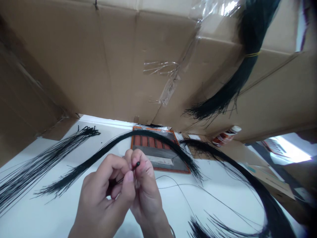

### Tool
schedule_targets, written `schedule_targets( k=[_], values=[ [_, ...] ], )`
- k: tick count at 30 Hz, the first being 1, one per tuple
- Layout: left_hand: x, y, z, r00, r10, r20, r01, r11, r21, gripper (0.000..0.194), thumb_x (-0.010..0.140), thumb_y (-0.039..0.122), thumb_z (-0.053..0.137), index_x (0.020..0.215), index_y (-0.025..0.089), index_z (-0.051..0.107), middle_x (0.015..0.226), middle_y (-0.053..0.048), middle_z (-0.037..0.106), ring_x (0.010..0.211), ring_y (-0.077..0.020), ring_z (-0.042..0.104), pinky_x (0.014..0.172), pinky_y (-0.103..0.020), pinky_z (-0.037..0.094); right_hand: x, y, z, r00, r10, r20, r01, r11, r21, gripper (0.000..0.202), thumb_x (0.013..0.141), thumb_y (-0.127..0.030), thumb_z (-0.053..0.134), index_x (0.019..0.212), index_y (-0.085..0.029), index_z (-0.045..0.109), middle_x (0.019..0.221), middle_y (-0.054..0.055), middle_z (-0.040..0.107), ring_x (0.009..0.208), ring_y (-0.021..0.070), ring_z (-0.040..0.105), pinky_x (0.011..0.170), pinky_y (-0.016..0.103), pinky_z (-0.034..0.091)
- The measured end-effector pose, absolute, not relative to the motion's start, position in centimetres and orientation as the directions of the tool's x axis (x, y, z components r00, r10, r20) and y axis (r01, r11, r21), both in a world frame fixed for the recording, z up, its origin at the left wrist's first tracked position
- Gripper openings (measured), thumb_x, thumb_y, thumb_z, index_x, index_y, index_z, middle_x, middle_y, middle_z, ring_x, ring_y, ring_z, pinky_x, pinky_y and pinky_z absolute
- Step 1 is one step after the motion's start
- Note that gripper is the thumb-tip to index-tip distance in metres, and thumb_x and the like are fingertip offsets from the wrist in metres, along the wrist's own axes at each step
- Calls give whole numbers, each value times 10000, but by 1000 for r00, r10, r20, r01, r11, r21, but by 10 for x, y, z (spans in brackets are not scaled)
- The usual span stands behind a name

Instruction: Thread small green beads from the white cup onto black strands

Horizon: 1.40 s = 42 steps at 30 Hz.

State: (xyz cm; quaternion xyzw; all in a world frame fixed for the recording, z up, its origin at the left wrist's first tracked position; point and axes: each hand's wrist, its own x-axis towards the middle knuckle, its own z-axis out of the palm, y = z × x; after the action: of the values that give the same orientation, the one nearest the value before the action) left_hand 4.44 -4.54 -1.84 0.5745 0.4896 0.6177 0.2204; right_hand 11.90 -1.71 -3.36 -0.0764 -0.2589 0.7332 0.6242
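Note:
My left hand [102,195] and my right hand [147,188] meet above the white table, fingertips pressed together. Both pinch thin black strands, whose small dark tip [138,163] pokes out between my right thumb and forefinger. Most of what lies inside the fingers is hidden. Fine loose strands [178,185] run out to the right from behind my right hand. Just past the hands, a curved bundle of black fibres [116,140] arches across the table. Another bundle of straighter strands [49,158], clumped at its far ends, lies to the left.
Cardboard walls [119,66] enclose the back and left. A tied black bundle [250,66] hangs at upper right. Below it stand a leaning brown bottle [226,135] and a large curved bundle [252,181]. An orange-edged tray or panel [158,168] lies behind the hands.

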Motion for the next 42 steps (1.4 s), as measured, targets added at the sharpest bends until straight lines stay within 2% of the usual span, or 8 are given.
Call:
schedule_targets(
  k=[7,14,18,22,30,35,39,42],
  values=[
    [43,-45,-19,-243,839,487,298,-413,861,163,865,157,557,721,222,516,577,85,429,450,-59,314,419,-171,265,120,-18,-35,-192,965,180,-849,-71,-524,280,760,-355,855,688,-191,639,667,-55,493,591,77,424,597,210,381],
    [40,-46,-20,-240,898,369,210,-324,923,212,940,267,533,736,211,521,672,19,484,606,-114,471,468,-218,294,125,-15,-32,-217,968,130,-792,-96,-603,317,707,-341,890,687,-196,609,691,-52,531,590,82,461,560,213,357],
    [40,-46,-19,-201,928,314,84,-303,949,267,1000,353,452,772,220,489,645,33,413,555,-111,378,491,-241,282,125,-15,-33,-205,971,124,-749,-74,-659,330,688,-336,898,670,-192,602,686,-46,526,598,87,481,543,211,361],
    [41,-44,-22,-164,949,269,30,-268,963,194,1012,408,409,944,247,493,609,59,358,492,-113,280,468,-254,222,127,-12,-35,-101,982,159,-681,48,-731,307,699,-322,884,666,-183,612,689,-35,548,593,83,475,553,206,389],
    [45,-38,-28,-120,957,263,29,-262,965,290,1010,491,386,886,239,461,545,73,341,462,-108,255,469,-249,224,133,-13,-31,35,960,277,-323,273,-906,214,703,-221,826,648,-184,622,666,-17,563,598,107,465,555,228,372],
    [41,-37,-25,-159,949,274,0,-277,961,264,1011,456,427,888,232,490,592,51,432,527,-122,376,516,-247,292,143,-17,-26,-135,935,327,-194,299,-935,165,727,-253,828,694,-192,677,674,-23,545,618,118,480,611,264,393],
    [30,-36,-22,-227,924,308,-32,-323,946,229,1010,407,466,865,229,471,618,56,377,545,-117,326,519,-244,275,166,-10,-26,-261,926,274,-127,248,-960,236,732,-354,837,886,-205,739,753,2,623,674,142,552,652,284,445],
    [20,-34,-19,-268,904,333,-51,-359,932,204,1003,387,493,881,227,465,613,63,322,536,-113,289,499,-239,250,177,8,-40,-157,975,159,207,190,-960,214,887,-386,672,920,-178,711,775,27,661,703,158,584,645,280,461]
  ],
)
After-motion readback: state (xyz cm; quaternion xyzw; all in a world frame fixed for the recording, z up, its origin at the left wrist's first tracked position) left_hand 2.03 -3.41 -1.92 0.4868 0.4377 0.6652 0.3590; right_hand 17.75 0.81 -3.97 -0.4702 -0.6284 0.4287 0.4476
